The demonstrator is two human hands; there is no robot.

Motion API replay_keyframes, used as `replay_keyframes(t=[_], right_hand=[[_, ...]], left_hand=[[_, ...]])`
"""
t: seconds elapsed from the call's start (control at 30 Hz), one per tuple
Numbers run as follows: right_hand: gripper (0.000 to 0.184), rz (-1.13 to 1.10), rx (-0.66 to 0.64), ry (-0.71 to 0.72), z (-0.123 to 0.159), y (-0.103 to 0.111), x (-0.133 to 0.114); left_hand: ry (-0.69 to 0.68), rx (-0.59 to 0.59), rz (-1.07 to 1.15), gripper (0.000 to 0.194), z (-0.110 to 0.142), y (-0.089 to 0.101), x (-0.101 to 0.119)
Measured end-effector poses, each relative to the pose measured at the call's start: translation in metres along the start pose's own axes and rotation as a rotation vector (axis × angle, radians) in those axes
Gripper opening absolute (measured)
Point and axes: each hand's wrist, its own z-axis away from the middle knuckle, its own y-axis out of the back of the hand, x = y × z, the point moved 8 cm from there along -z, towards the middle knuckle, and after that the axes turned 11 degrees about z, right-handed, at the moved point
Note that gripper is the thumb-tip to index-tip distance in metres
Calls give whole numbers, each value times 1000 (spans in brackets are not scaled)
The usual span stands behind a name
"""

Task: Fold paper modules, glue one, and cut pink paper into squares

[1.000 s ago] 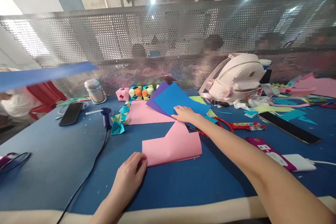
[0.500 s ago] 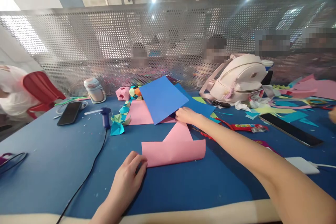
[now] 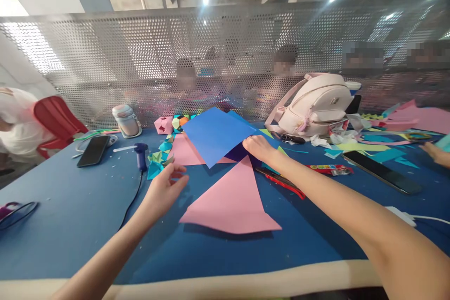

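Note:
My right hand (image 3: 259,146) reaches forward and pinches the right edge of a blue paper sheet (image 3: 215,134), lifting it tilted above a purple sheet and a flat pink sheet (image 3: 183,151). My left hand (image 3: 162,189) hovers above the blue table (image 3: 80,215) with its fingers apart, holding nothing, just left of a pink triangular sheet (image 3: 232,199) that lies unfolded in front of me.
Folded paper pieces (image 3: 159,158) and paper balls (image 3: 180,122) lie behind the sheets. A black phone (image 3: 93,150), a bottle (image 3: 126,121) and a corded tool (image 3: 141,156) sit on the left. Red scissors (image 3: 281,180), a pale backpack (image 3: 318,103), a second phone (image 3: 381,171) and scraps fill the right. Another person's hand (image 3: 436,153) is at far right.
My left hand let go of the pink sheet and rose; the pink sheet opened out flat into a triangle. My right hand lifted the blue sheet higher.

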Motion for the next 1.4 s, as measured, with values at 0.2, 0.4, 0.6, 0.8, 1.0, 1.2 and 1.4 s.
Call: replay_keyframes(t=[0.2,0.4,0.6,0.8,1.0,1.2,1.4], right_hand=[[29,-9,60,22,7,10,-7],[34,1,124,-1,11,18,-6],[42,9,163,17,16,14,-8],[41,-20,191,81,17,-2,-28],[47,-65,236,78,18,-3,-41],[55,-99,264,45,17,1,-49],[47,-123,284,5,11,-1,-44]], left_hand=[[504,119,628,29,-62,-44,-64],[656,102,790,34,-105,-84,-87],[606,72,934,35,-115,-93,-74],[488,126,1030,32,-112,-71,-58],[368,205,1123,13,-115,-49,-36],[197,205,1224,16,-112,-36,7],[145,195,1262,19,-107,-30,30]])
